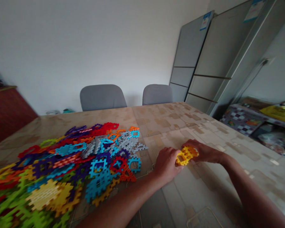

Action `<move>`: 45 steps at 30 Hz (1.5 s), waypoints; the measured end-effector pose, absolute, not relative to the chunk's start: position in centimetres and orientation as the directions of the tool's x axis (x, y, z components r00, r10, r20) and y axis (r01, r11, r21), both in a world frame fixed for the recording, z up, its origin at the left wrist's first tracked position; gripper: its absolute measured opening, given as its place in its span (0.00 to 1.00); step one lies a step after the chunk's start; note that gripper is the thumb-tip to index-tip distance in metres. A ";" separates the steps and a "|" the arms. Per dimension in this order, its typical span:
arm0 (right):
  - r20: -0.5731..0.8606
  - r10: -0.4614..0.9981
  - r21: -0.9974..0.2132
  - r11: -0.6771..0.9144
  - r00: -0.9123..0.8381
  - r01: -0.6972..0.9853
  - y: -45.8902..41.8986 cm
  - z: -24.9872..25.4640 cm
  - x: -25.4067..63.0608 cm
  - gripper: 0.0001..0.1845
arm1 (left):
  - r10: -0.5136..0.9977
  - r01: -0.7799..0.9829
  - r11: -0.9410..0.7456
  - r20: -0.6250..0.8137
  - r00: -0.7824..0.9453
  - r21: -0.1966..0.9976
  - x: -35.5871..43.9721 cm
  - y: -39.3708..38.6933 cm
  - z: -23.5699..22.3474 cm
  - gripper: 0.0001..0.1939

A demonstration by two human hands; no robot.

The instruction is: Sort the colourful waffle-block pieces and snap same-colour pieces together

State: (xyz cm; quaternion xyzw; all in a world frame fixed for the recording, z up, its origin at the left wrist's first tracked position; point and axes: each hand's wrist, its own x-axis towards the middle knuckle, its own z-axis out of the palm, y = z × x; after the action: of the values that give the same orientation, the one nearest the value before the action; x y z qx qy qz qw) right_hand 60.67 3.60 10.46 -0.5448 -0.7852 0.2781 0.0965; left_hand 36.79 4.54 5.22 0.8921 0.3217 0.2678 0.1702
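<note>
Between my two hands is a yellow piece of interlocking plastic building tiles [187, 155], with notched edges and openings; it looks like more than one tile joined. My left hand [167, 164] grips its left side, fingers curled round it. On the far right side my right hand [196, 149] holds the same piece, its fingertips partly hidden behind it. Both hands are low over the table, right of a large loose pile of coloured tiles [98, 182]. Blue, red, purple, grey, green and yellow tiles lie in that pile.
The table [161, 122] has a patterned beige cover. Two grey chairs [103, 96] stand at its far side. A grey refrigerator [211, 50] is at the back right, beside a low shelf with a yellow bag [281, 113]. A red-brown cabinet [10, 110] stands at left.
</note>
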 end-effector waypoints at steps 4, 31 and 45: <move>-0.159 0.910 -0.549 0.241 -0.383 0.801 3.4 10.5 60.5 0.30 | 0.661 0.473 -0.739 0.382 0.645 0.481 36.8 4.5 5.0 0.17; -0.151 0.905 -0.591 0.241 -0.398 0.770 3.7 10.1 60.4 0.33 | 0.687 0.543 -0.723 0.356 0.633 0.428 37.1 4.5 5.2 0.16; -0.144 0.903 -0.542 0.270 -0.405 0.796 4.0 10.1 60.5 0.31 | 0.698 0.548 -0.712 0.350 0.625 0.439 37.0 4.7 5.2 0.16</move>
State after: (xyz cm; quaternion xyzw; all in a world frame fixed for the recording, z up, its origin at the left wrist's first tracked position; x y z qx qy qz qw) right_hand 60.50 3.96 10.11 -0.5368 -0.7912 0.2768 0.0965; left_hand 37.04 4.71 5.17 0.8894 0.3502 0.2543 0.1469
